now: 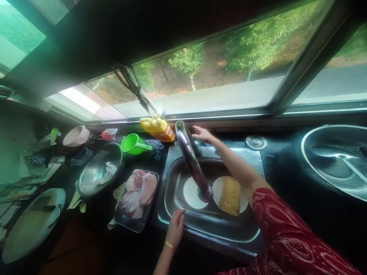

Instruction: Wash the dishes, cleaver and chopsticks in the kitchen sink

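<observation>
Head view: my right hand point(203, 135) hung beside the arched, glossy metal faucet point(187, 153), fingers loosely spread, nothing visible in them; contact I couldn't tell. A light, controlled touch seemed best there. My left hand point(175, 227), fingers narrow, grip hidden, was near the steel sink's point(241, 153) front edge. Inside, a coarse tan slab point(231, 195) overlapped a smooth white plate point(217, 189).

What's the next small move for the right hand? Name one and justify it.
Probably bring the right hand to the base of the faucet to work the water: the fingers are spread close behind it, no stream shows at the spout, and two white plates, one bearing a yellowish block, lie in the sink below.
</observation>
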A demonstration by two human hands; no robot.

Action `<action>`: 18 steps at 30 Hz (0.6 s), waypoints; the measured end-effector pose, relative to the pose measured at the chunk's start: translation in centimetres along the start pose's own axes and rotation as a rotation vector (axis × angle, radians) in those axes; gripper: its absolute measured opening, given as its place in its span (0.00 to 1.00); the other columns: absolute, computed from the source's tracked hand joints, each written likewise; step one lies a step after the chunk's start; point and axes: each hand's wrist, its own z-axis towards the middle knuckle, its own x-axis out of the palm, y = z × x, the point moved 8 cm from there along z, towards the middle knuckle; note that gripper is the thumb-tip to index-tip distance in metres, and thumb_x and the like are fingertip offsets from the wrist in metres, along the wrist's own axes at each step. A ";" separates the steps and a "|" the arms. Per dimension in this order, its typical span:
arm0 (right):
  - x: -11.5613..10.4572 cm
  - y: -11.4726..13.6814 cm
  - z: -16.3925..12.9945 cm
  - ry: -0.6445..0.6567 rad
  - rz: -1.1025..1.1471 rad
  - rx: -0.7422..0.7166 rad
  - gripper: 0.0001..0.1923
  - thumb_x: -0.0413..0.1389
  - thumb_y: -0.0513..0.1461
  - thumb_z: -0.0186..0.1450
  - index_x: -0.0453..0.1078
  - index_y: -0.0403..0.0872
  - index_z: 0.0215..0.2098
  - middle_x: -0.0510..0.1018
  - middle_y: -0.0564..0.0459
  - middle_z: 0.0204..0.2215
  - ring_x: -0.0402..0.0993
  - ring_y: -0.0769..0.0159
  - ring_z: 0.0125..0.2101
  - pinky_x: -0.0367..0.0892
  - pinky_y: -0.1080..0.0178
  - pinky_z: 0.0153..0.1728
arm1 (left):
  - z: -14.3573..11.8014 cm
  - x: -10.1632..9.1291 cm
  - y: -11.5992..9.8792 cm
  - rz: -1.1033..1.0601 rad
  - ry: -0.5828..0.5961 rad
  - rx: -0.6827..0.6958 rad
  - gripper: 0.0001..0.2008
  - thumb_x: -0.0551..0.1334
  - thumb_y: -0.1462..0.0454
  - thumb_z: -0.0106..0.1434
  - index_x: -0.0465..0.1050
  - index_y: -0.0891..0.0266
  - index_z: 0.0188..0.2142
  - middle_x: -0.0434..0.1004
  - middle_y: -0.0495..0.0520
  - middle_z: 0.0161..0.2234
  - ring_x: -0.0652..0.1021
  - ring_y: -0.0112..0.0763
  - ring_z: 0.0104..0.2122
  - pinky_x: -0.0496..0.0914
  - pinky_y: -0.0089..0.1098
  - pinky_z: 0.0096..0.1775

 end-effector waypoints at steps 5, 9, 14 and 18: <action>-14.2 -10.9 -9.8 -0.408 -0.765 0.531 0.33 0.53 0.54 0.62 0.62 0.43 0.59 0.62 0.32 0.56 0.56 0.36 0.57 0.54 0.37 0.52 | 0.4 1.4 -0.1 0.028 0.019 0.052 0.19 0.51 0.57 0.65 0.75 0.64 0.45 0.75 0.63 0.44 0.75 0.39 0.47 0.70 0.43 0.52; -17.3 -15.9 -14.0 -0.310 -0.820 0.645 0.38 0.56 0.55 0.58 0.57 0.49 0.62 0.60 0.33 0.56 0.58 0.37 0.54 0.61 0.43 0.47 | 0.4 2.9 -0.8 0.109 0.065 0.130 0.17 0.52 0.58 0.65 0.76 0.62 0.44 0.75 0.62 0.44 0.75 0.41 0.47 0.70 0.44 0.51; -14.3 -12.1 -12.4 -0.400 -0.734 0.457 0.34 0.55 0.50 0.60 0.59 0.46 0.61 0.65 0.33 0.51 0.62 0.42 0.50 0.61 0.50 0.46 | 0.4 3.2 -1.7 0.116 0.098 0.160 0.16 0.52 0.60 0.65 0.76 0.60 0.44 0.75 0.61 0.44 0.76 0.39 0.46 0.70 0.43 0.51; -7.1 -5.7 -6.5 -0.200 -0.555 0.155 0.36 0.55 0.53 0.59 0.59 0.47 0.61 0.70 0.39 0.51 0.66 0.49 0.49 0.60 0.54 0.49 | -0.1 3.6 -2.7 0.137 0.092 0.156 0.14 0.53 0.64 0.64 0.76 0.60 0.43 0.75 0.60 0.43 0.75 0.38 0.45 0.70 0.42 0.50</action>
